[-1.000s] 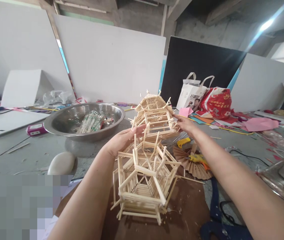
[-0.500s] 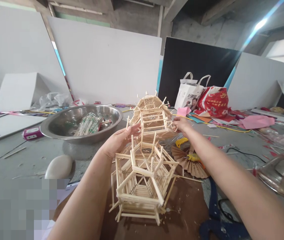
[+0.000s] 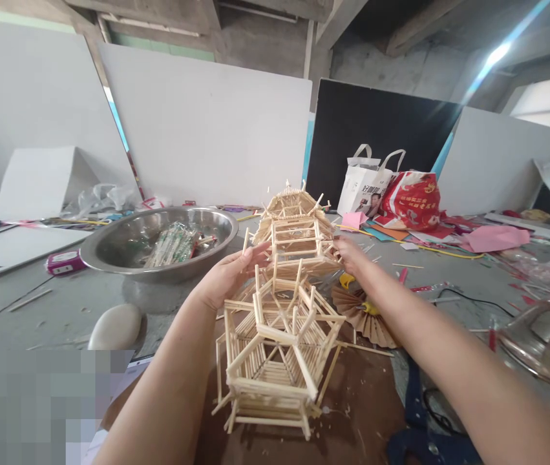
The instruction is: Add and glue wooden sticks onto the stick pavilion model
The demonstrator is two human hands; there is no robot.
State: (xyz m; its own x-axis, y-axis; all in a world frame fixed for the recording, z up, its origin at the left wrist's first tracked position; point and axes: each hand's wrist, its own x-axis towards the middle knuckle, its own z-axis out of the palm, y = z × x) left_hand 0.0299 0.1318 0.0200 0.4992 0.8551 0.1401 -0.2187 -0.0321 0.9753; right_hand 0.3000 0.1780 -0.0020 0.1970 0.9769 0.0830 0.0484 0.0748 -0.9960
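A tall tower model (image 3: 282, 303) built of pale wooden sticks leans away from me, its base near me over a brown board (image 3: 362, 413). My left hand (image 3: 229, 274) cups the left side of its upper tier, fingers curled against the sticks. On the right side of that tier my right hand (image 3: 349, 253) pinches the eave sticks. Both hands steady the tower's roofed top section (image 3: 296, 223).
A big steel basin (image 3: 158, 242) with bundled sticks sits at the left rear. A yellow glue gun (image 3: 369, 307) lies on folded paper fans (image 3: 371, 316) right of the tower. Bags (image 3: 401, 194), coloured paper, white boards, a pink box (image 3: 64, 261), a white oval object (image 3: 114, 326) and a clear container (image 3: 546, 342) surround.
The view has shifted slightly. My right hand has slid a little down and inward along the upper tier; my left hand stays on the tower's left side.
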